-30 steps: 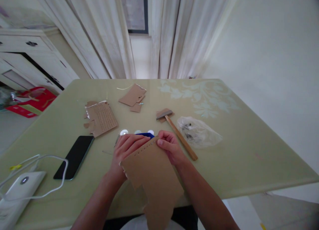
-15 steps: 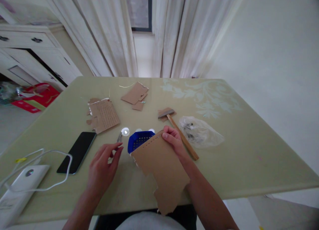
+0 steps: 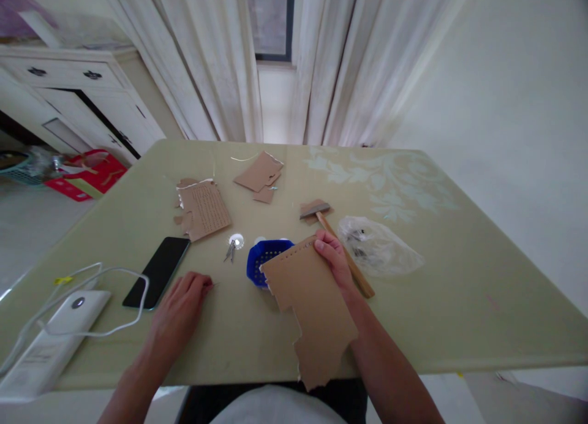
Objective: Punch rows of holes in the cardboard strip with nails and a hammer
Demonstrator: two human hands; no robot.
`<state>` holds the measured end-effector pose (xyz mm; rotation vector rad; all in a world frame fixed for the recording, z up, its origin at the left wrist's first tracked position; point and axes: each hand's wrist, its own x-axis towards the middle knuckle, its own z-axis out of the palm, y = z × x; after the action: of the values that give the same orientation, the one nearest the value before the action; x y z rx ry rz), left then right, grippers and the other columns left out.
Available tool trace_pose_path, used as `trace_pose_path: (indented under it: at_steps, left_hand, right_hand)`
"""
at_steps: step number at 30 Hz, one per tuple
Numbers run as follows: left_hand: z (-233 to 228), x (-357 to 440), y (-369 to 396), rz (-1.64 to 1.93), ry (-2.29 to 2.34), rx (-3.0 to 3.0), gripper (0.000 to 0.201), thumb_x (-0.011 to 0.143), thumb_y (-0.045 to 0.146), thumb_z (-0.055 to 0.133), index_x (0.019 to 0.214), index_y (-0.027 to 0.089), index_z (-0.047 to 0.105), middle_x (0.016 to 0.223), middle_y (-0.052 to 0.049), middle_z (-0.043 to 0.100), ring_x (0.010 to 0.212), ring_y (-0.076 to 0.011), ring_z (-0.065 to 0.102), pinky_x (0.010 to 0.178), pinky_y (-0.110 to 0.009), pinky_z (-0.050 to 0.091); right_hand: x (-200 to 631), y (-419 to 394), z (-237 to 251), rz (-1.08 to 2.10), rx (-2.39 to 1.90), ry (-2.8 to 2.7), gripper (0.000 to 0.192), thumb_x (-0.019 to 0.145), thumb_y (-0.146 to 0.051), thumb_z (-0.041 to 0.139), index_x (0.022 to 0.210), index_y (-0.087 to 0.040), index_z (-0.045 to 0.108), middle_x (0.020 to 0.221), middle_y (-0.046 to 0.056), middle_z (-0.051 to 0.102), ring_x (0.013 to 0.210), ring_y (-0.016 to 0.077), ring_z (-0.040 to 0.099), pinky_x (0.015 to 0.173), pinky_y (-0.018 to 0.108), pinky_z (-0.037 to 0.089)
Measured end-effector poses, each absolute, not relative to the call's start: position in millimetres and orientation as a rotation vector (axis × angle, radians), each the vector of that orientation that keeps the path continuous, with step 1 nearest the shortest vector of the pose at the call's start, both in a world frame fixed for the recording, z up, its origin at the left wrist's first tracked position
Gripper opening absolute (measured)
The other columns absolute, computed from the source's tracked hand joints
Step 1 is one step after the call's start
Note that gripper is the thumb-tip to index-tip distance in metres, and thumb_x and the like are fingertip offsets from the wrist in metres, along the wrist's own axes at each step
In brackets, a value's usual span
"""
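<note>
My right hand [image 3: 334,260] pinches the top corner of a large, ragged-edged piece of brown cardboard [image 3: 312,307], thumb on the face and fingers behind, so the sheet stays propped at a tilt with its row of small punched holes along the upper edge turned toward me. The cardboard hangs down from that corner over the near edge of the pale green glass-topped table [image 3: 459,301]; its upper edge partly covers a small blue perforated plastic basket [image 3: 263,260] standing just behind it.

My left hand [image 3: 180,310] lies low on the table, well apart from the cardboard, fingers drawn together at the tips around what looks like a thin metal nail [image 3: 212,284] lying on the surface. It is too small for me to tell whether I have actually gripped it or only touch it.

Near the basket lie a few more small metal pieces [image 3: 230,250] beside a white round disc [image 3: 236,241]. A wooden-handled hammer [image 3: 342,252] rests just behind my right hand, its head on a scrap of card, close enough to reach. A crumpled clear plastic bag [image 3: 379,249] sits right of it. To the left are a black smartphone [image 3: 157,271], a white power bank with looped cable [image 3: 50,338], and other torn cardboard pieces [image 3: 204,208] farther back.
</note>
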<state>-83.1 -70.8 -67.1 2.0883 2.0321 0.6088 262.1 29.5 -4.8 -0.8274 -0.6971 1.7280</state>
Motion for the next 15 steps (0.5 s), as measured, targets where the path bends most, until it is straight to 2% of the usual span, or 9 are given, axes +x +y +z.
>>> trace_pose_path:
  at_steps: [6, 9, 15]
  left_hand:
    - [-38, -91, -9, 0.543, 2.061, 1.970, 0.039, 0.102, 0.051, 0.044, 0.103, 0.023, 0.070, 0.108, -0.013, 0.079, 0.100, -0.0312, 0.074, 0.093, -0.042, 0.057]
    - [-32, -91, 14, 0.432, 2.075, 1.892, 0.038, 0.097, 0.049, 0.043, 0.097, 0.023, 0.070, 0.107, -0.016, 0.078, 0.104, -0.0339, 0.074, 0.097, -0.045, 0.056]
    - [-43, -78, 38, 0.361, 2.047, 1.793, 0.033, 0.092, 0.042, 0.051, 0.109, 0.020, 0.069, 0.095, -0.010, 0.082, 0.093, -0.0300, 0.079, 0.087, -0.038, 0.058]
  right_hand:
    - [261, 34, -5, 1.700, -0.834, -0.740, 0.058, 0.064, -0.053, 0.103, 0.075, -0.024, 0.054, 0.062, -0.006, 0.058, 0.049, 0.0120, 0.050, 0.048, 0.023, 0.039]
    - [261, 37, -5, 1.684, -0.852, -0.727, 0.058, 0.061, -0.053, 0.103, 0.075, -0.024, 0.055, 0.062, -0.005, 0.059, 0.049, 0.0130, 0.051, 0.049, 0.024, 0.039]
    - [262, 39, -13, 1.687, -0.848, -0.742, 0.057, 0.063, -0.055, 0.102, 0.076, -0.024, 0.056, 0.063, -0.005, 0.060, 0.050, 0.0130, 0.051, 0.049, 0.023, 0.038]
